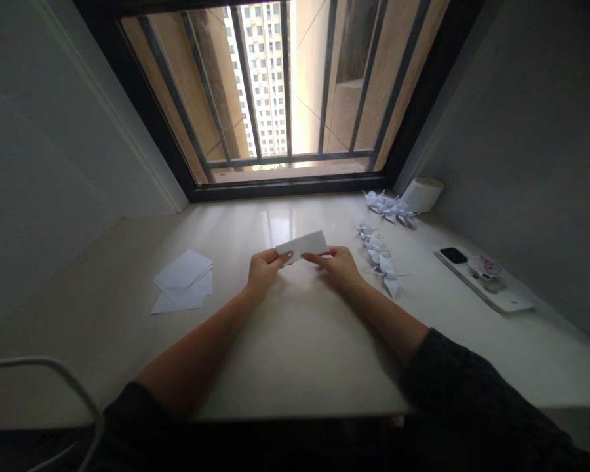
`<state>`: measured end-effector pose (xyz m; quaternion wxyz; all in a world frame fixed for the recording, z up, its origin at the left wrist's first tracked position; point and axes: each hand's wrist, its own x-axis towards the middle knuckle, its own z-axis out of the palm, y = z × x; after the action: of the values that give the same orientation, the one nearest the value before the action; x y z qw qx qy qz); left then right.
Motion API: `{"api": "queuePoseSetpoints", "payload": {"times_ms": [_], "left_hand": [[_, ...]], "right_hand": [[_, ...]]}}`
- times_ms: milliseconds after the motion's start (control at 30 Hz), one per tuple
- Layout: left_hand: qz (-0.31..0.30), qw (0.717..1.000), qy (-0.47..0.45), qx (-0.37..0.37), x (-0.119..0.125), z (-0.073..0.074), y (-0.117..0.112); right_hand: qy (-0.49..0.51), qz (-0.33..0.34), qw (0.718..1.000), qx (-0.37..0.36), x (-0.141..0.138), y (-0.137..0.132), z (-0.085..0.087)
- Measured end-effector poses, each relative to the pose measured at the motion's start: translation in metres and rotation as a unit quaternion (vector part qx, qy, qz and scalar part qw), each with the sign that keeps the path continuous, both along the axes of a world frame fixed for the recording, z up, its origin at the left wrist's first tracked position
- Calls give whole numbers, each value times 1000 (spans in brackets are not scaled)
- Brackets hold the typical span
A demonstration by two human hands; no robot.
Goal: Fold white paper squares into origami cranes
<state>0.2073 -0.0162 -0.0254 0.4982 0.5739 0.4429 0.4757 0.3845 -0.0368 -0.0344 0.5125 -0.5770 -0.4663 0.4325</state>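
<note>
A folded white paper (305, 245), rectangular in outline, is held up a little above the pale sill between both hands. My left hand (265, 267) pinches its left end, thumb on the near face. At the right end, my right hand (338, 263) grips it with the thumb laid along the lower edge. The fingers behind the paper are mostly hidden. To the right of my right hand stands a row of several folded paper cranes (377, 254). Loose white paper sheets (184, 278) lie overlapping on the left.
More paper cranes (391, 208) cluster at the back right beside a white roll (423, 195). A white phone (482, 280) with a round grip lies near the right wall. A pale cable (54, 364) loops at the lower left. Behind the sill (295, 354) is a barred window (288, 157).
</note>
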Motion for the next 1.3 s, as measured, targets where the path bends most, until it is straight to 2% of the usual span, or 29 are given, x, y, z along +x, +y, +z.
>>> {"api": "queuePoseSetpoints", "payload": {"times_ms": [100,367,567,800,933,1067,1233,1300], "left_hand": [[1,1000,3,-3,-1,-1,2],[16,1000,-13,-15,-1,-1,4],[23,999,-25,-15,-3,-2,4],[43,998,-36,0,-5,-6,8],[50,998,-39,7,-4,-7,8],[50,998,-33,22,-3,-8,7],[24,999,-4,41,-3,-5,4],[21,999,-10,38,-3,-3,4]], "right_hand": [[33,8,999,-13,1,-1,3],[75,32,996,25,5,-3,2],[102,103,986,81,5,-1,2],[81,151,980,96,5,0,-3],[53,144,981,115,5,0,-6],[18,107,987,116,4,-4,-3],[-131,48,983,123,0,-5,-1],[-145,38,982,112,-2,-5,-3]]}}
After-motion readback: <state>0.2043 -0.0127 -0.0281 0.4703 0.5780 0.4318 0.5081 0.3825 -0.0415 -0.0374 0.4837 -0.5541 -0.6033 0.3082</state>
